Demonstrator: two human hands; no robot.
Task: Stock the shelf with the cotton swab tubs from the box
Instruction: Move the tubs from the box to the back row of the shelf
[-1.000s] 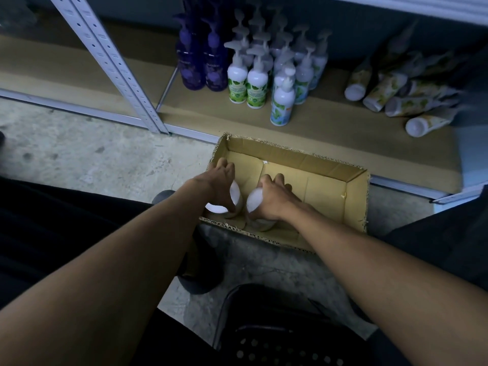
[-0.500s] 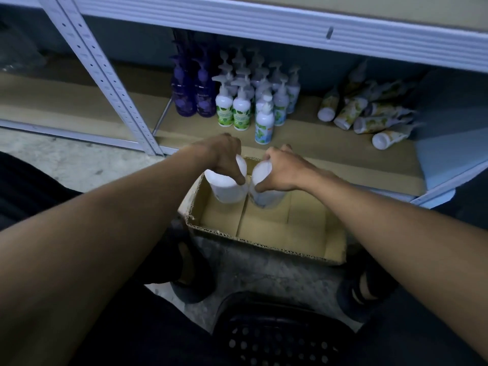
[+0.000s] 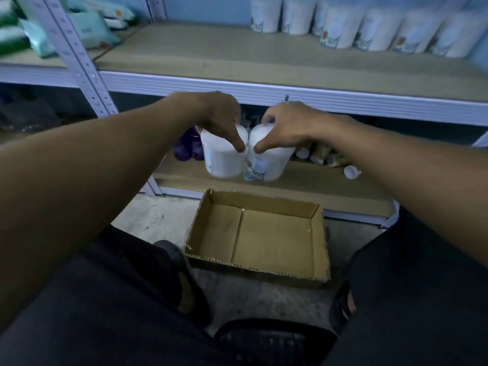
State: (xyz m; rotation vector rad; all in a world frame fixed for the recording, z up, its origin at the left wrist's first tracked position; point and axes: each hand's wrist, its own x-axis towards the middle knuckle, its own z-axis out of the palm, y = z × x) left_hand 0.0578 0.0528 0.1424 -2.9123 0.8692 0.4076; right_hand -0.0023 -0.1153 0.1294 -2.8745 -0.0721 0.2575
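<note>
My left hand point(image 3: 219, 114) grips a white cotton swab tub point(image 3: 224, 161) from above by its lid. My right hand point(image 3: 287, 125) holds a second tub point(image 3: 269, 165) the same way, and the two tubs touch side by side. Both hang in the air in front of the rail of the middle shelf point(image 3: 237, 56), well above the cardboard box point(image 3: 320, 233) on the floor. The box has nothing inside. A row of several matching tubs point(image 3: 343, 27) stands at the back right of that shelf.
A slotted metal upright point(image 3: 79, 62) rises at the left. Packets of wipes point(image 3: 87, 27) lie on the neighbouring shelf. Purple bottles point(image 3: 184, 146) and lying tubes point(image 3: 319, 154) sit on the bottom shelf behind the tubs. My knees flank the box, a black stool point(image 3: 274, 342) below.
Both hands have lifted the two tubs out of the box up to the level of the middle shelf's rail. The view has tilted upward, bringing that shelf and its row of tubs into sight.
</note>
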